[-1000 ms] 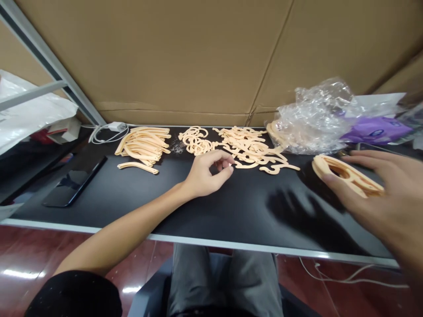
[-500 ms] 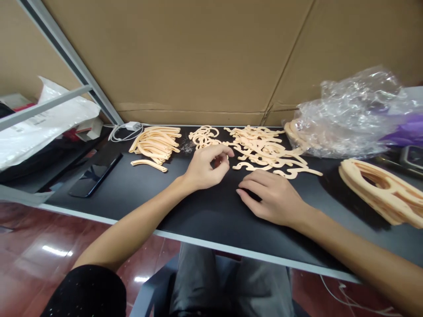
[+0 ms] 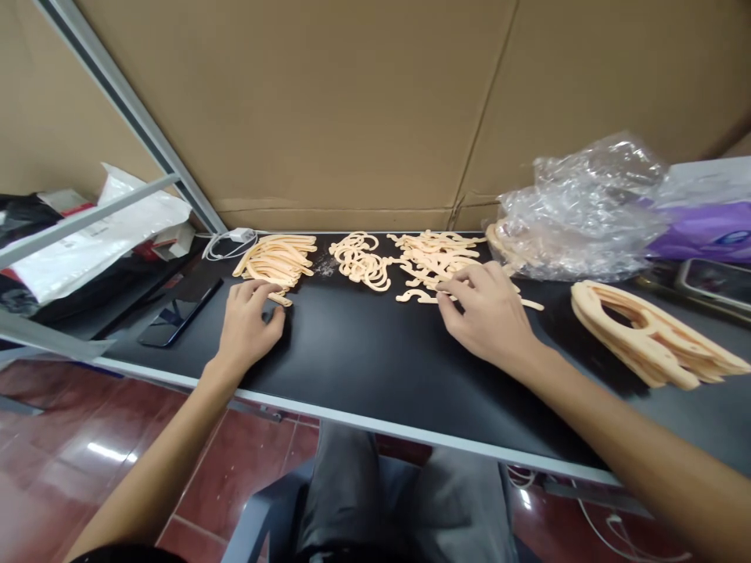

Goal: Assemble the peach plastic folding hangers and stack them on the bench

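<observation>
My left hand is at the near edge of the left pile of curved wooden strips. Its fingers bend over a single loose strip, with the thumb apart from them. Over the near side of the wavy, hooked wooden pieces is my right hand. Its fingers are curled and a small gap shows before the thumb; the hand covers some of the pieces. Between the two piles lies a heap of ring-like, curled wooden pieces, touched by neither hand.
At right lies a stack of larger wooden pieces with oval holes. Behind it are crumpled clear plastic and a purple pack. A phone and a white charger cable lie at left, near a metal frame post.
My left hand has moved left from the middle heap to the loose strip. My right hand has moved forward onto the wavy pieces. The camera view has shifted slightly.
</observation>
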The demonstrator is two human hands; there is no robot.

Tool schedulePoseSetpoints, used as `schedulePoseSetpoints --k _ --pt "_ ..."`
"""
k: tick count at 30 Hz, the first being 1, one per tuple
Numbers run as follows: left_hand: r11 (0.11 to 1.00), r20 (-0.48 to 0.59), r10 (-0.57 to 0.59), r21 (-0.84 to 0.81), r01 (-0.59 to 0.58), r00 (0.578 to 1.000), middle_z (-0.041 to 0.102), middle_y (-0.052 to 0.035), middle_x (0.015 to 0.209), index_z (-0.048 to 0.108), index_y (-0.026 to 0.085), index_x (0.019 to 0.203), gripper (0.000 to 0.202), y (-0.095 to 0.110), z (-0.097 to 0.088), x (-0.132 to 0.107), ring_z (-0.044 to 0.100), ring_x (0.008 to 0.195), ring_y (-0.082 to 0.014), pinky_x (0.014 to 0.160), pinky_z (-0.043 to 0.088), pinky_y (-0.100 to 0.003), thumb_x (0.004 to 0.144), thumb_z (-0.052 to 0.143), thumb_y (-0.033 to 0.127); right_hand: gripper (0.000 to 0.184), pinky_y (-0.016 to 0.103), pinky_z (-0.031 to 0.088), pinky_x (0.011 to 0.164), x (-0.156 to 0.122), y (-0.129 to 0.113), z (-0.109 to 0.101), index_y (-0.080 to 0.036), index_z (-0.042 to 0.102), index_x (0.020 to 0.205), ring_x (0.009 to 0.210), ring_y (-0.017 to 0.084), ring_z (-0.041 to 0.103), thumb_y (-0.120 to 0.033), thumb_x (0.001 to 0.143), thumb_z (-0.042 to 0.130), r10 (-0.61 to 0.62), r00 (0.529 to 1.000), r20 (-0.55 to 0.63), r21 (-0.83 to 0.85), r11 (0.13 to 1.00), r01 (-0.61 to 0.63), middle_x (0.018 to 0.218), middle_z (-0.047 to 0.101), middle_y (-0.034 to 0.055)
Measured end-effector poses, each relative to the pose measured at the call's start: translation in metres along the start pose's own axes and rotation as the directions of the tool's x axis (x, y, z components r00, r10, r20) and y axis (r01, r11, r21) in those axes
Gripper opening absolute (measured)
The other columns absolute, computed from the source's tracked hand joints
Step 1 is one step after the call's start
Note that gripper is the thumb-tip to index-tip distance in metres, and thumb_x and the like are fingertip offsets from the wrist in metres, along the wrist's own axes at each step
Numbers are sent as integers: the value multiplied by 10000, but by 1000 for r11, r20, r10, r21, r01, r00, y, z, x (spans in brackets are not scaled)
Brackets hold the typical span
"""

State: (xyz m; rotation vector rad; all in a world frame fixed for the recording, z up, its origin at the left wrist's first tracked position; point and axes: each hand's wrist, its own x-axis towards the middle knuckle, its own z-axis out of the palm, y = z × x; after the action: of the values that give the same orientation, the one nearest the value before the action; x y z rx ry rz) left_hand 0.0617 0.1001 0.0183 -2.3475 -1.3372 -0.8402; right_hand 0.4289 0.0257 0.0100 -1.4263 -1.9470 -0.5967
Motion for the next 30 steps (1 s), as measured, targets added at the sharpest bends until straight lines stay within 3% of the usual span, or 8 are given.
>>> schedulePoseSetpoints --k 3,7,11,14,19,24,27,30 --pt "996 15 67 -54 -66 998 629 -127 1158 635 172 1125 251 11 0 5 562 1123 -305 1016 475 -488 889 554 206 204 452 458 852 -1 -4 3 -143 755 909 975 297 517 -190 920 556 -23 997 75 64 998 18 979 643 145" --pt "950 80 276 -173 -259 958 593 -139 1246 607 161 1201 312 49 4 34 538 1181 -293 1051 459 -475 894 558 189 192 465 450 879 -3 -10 7 -164 750 872 1015 295 515 -192 921 567 -39 994 100 109 994 28 1027 637 142" --pt "861 190 496 -231 -453 847 569 -152 1328 598 156 1251 407 81 23 76 452 1281 -343 1088 419 -528 844 607 170 175 455 458 857 -3 -7 7 -165 730 827 1004 284 530 -168 910 575 -37 997 75 125 992 27 994 644 130" --pt "803 211 583 -295 -517 784 642 -120 1200 672 162 1038 247 87 42 98 469 1243 -318 1093 411 -524 826 573 84 164 450 467 843 -2 -3 5 -157 718 813 994 281 542 -145 900 580 -28 998 56 129 991 21 979 648 131" --pt "727 29 627 -381 -572 778 678 -86 1113 668 181 906 136 79 54 103 516 1154 -263 1039 455 -467 930 546 125 150 440 475 854 -1 -4 6 -165 708 823 981 266 557 -140 901 582 -7 999 52 144 990 -1 967 654 117" --pt "694 -12 641 -418 -586 768 684 -97 1067 618 165 966 102 80 46 96 551 1067 -236 994 485 -447 972 520 135 153 439 475 866 -2 -7 7 -166 708 863 988 263 565 -146 915 566 8 996 83 180 983 -23 986 659 120" --pt "695 -120 592 -425 -580 797 696 -82 972 611 164 994 107 87 37 94 580 998 -217 918 517 -402 970 517 119 133 447 471 863 -3 -6 6 -160 713 875 998 276 564 -167 903 583 36 996 83 168 984 -49 989 655 124" --pt "735 -289 389 -474 -484 874 693 -45 892 638 185 982 83 94 27 89 622 891 -192 816 535 -349 942 580 141 122 453 466 848 -4 -6 4 -154 720 901 1001 289 559 -197 891 607 30 992 120 153 987 -49 998 653 131"
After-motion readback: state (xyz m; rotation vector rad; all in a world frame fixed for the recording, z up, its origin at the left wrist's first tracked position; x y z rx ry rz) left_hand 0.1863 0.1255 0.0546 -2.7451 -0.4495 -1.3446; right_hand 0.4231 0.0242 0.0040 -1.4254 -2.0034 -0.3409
